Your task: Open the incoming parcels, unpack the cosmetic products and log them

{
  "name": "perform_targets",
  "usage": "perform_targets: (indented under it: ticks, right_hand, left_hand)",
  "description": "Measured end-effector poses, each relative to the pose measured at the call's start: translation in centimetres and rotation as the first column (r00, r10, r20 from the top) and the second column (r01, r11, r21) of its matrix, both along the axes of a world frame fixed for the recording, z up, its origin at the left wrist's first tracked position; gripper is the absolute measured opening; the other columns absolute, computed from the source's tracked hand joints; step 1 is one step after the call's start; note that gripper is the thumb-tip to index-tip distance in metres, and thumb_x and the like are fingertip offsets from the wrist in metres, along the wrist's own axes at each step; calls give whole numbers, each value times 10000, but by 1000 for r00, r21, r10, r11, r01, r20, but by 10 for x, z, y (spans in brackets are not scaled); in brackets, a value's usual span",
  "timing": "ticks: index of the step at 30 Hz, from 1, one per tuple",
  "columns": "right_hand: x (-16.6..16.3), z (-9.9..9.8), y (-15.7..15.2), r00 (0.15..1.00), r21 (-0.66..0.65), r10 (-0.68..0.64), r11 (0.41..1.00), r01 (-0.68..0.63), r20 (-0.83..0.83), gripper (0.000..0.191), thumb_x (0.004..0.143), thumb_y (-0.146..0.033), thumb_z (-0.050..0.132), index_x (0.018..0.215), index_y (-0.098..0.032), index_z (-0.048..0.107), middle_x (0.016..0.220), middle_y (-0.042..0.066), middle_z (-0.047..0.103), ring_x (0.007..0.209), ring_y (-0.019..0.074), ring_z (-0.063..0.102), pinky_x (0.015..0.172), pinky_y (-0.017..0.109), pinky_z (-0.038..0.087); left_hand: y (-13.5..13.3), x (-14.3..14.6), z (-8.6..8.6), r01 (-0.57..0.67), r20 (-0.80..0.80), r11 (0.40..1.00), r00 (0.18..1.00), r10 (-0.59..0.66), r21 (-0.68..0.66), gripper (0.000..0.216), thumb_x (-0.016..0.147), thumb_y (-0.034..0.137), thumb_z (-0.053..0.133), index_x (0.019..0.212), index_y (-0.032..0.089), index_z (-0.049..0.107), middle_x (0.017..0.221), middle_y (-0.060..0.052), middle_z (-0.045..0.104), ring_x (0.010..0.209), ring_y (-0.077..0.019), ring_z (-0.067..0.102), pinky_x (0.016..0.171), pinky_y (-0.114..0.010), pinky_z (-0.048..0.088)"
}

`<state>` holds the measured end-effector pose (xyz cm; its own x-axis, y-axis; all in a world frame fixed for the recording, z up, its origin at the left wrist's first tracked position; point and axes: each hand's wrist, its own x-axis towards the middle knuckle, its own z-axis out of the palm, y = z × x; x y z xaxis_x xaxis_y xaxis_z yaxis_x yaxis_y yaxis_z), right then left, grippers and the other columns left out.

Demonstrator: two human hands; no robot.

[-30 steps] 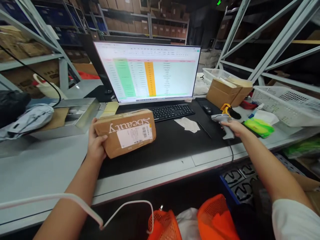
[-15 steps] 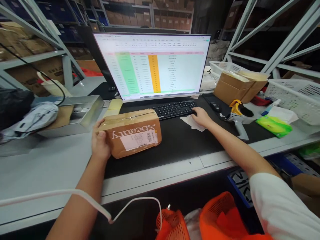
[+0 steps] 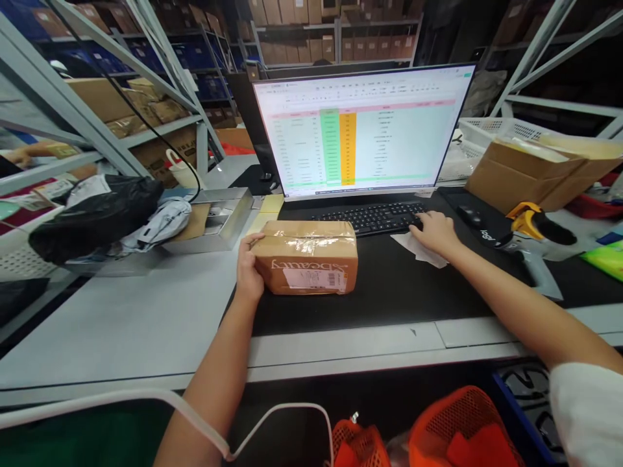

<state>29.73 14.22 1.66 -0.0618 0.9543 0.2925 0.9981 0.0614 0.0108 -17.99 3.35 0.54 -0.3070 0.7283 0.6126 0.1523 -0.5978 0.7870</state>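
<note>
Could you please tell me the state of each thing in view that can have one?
Cardboard box: taped shut, label showing.
Left hand: gripping the box's left end.
Right hand: at the right end of the keyboard.
Monitor: on, showing a coloured spreadsheet.
Mouse: not held.
Gray scanner: not held.
Metal tray: open-topped.

We count one gripped carton (image 3: pixel 306 250), one keyboard (image 3: pixel 377 219), one mouse (image 3: pixel 470 216) at right. Far, we list one lit monitor (image 3: pixel 399 146).
</note>
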Motion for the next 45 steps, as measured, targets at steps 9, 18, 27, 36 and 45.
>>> perform_targets:
  ticks: [9,18,27,36,45]
  right_hand:
    - [103,-26,-112,949,-153,-243,949,275,200,587,1049,-550,433,1115,-75,772,1132,250,697,1070,435,641,853,533,499]
    - [102,-32,-130,986,-42,-152,987,155,66,377,1067,-314,416,1033,-94,721,1002,179,718,913,303,668,754,389,449]
    - [100,-26,-144,988,-86,-111,989,120,105,364,1067,-328,478,1080,-70,734,1151,229,677,1060,362,630,820,415,471]
    - [39,-3,-183,885,199,256,961,-190,-389,376,1053,-365,473,1279,-134,665,1082,149,753,948,313,717,813,394,537]
    - [-91,50,-202,635,323,753,652,-685,-173,390,1144,-341,435,1343,-124,690,818,42,647,679,186,594,644,340,417]
  left_hand:
    - [0,6,19,-292,-73,956,953,293,30,283,811,389,460,872,210,671,1060,-92,732,1091,-293,681,1030,-442,514]
    - [-53,74,50,-285,-636,909,649,417,304,223,917,393,574,982,243,725,1049,-81,748,1278,-351,619,1244,-584,218]
    - [-43,135,55,-277,-734,919,556,391,280,214,782,404,625,885,224,573,1005,-115,723,1027,-359,672,1178,-631,304]
    - [-52,109,50,-180,-655,891,621,431,417,152,778,369,536,845,239,575,927,-86,748,1010,-326,742,1217,-590,344]
    - [-57,109,36,-144,-588,853,666,459,502,546,906,387,516,1408,175,552,1398,-193,657,1314,-362,640,1253,-594,307]
